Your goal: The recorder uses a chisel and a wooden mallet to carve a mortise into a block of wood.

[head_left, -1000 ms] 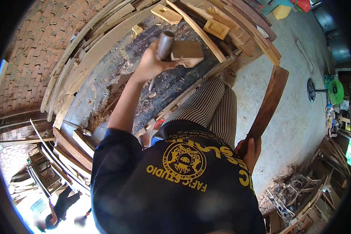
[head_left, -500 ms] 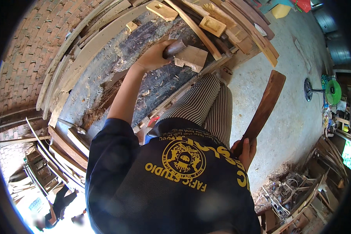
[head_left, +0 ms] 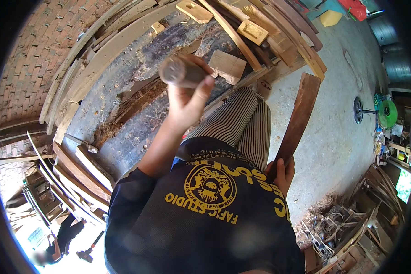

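Observation:
My left hand is wrapped round a short, thick brown cylinder, raised above the workbench. The cylinder's round end is toward me and somewhat blurred; its exact kind is unclear. A pale wooden block with a notched lower edge lies on the bench just right of that hand. At my right side, my right hand grips the lower end of a long, flat dark-brown wooden bat. The bat points up and away over the floor, apart from the bench.
Long boards line the bench's far left side. A slat and a small hollowed block lie at its far end. A green fan stands at right. Wood scraps are heaped on the floor at lower right.
My left hand has lifted the cylinder off the block's side and brought it nearer and left, turning its end toward me. The bat in my right hand has shifted slightly left.

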Action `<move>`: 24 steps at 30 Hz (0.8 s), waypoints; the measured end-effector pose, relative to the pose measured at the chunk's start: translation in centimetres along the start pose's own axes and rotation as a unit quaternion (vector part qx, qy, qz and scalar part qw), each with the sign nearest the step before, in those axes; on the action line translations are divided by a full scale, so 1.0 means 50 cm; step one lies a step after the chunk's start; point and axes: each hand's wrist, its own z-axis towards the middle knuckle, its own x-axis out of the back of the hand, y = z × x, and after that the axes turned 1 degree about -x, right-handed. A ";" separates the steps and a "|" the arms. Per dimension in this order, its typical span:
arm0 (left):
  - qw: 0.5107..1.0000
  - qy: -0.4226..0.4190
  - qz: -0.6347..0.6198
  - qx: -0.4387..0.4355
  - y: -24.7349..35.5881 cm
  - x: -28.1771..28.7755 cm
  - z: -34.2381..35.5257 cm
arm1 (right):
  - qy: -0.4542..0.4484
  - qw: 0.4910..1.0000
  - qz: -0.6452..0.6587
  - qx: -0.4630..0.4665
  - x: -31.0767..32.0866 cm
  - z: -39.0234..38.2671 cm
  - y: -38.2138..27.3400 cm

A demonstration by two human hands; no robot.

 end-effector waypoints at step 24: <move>0.960 -0.144 0.109 -0.214 -0.084 -0.011 -0.058 | 0.014 1.000 -0.011 -0.024 0.011 -0.013 0.004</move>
